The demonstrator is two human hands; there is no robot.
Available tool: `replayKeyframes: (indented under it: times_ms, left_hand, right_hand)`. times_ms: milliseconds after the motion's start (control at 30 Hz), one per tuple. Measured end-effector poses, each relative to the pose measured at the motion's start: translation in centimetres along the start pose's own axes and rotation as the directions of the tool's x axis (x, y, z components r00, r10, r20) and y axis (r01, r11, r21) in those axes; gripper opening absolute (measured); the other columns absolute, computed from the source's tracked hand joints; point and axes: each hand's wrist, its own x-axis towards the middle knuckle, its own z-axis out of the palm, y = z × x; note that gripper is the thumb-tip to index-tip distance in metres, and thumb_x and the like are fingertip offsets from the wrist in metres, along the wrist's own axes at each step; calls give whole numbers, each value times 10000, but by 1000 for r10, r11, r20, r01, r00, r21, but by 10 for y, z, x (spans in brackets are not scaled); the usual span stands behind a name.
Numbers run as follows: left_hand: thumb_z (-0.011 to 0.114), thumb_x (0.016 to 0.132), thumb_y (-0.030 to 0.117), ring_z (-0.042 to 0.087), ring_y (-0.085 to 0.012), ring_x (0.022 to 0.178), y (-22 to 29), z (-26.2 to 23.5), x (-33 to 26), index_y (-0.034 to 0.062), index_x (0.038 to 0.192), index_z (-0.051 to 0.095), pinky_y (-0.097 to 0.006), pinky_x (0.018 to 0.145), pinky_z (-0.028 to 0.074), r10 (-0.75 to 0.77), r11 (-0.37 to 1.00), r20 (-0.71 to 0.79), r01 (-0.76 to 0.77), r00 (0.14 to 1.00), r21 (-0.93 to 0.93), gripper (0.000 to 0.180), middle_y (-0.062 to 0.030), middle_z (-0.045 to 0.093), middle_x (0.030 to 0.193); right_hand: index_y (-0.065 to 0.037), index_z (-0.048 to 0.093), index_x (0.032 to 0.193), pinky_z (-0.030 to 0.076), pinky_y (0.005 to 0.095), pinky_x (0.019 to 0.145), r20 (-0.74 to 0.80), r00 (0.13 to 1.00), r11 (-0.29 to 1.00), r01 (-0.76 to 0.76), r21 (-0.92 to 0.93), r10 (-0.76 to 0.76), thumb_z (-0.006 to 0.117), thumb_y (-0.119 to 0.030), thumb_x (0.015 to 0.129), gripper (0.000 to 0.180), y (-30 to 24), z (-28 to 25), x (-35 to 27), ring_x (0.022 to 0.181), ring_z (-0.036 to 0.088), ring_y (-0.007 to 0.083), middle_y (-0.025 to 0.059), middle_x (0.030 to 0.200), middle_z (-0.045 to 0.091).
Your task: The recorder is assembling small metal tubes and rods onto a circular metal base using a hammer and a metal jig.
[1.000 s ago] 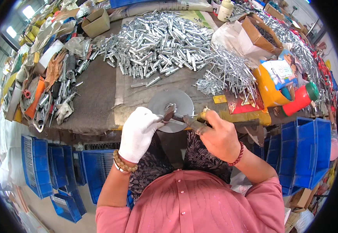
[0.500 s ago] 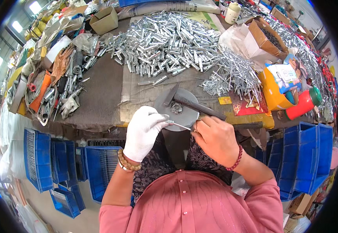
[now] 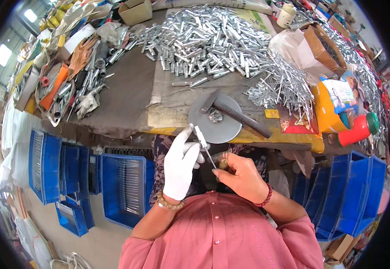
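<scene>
My left hand, in a white glove, has its fingers spread just beside a thin metal rod. A short bright metal sleeve sits at the rod's upper end, leaning close to the gloved fingers; whether they touch is hard to tell. My bare right hand pinches the rod's lower end between thumb and fingers. Something yellowish shows in the curl of its fingers, too small to name. Beyond both hands, a hammer lies across a grey round plate at the bench's near edge.
A large heap of metal sleeves covers the back of the bench, with a pile of thin pins to its right. Mixed tools lie left. A red bottle stands right. Blue bins flank my lap.
The gloved fingers have opened from their pinch, uncovering the sleeve. The rod has gone from nearly level to steeply tilted, sleeve end up. My right hand has come nearer my body.
</scene>
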Motion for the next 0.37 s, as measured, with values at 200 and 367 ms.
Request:
replayKeyframes:
  times_ms: [200,367]
  left_hand:
    - [765,966,105,674,-105,891,-14,-12,-5,-13,1490,530,-269,799,550,120,992,-112,-116,986,39,587,-67,754,1048]
    - [795,959,120,673,-105,923,-34,-82,-23,54,1494,558,-254,845,539,173,974,-294,-120,940,190,589,-35,732,1015]
  right_hand:
    - [35,690,1193,553,310,686,-26,983,975,180,-130,-184,765,-47,934,282,15,23,5,749,690,142,134,845,700]
    - [-1,674,1329,585,298,767,104,994,1000,30,3,-30,738,0,947,388,32,31,15,826,711,157,88,1047,735]
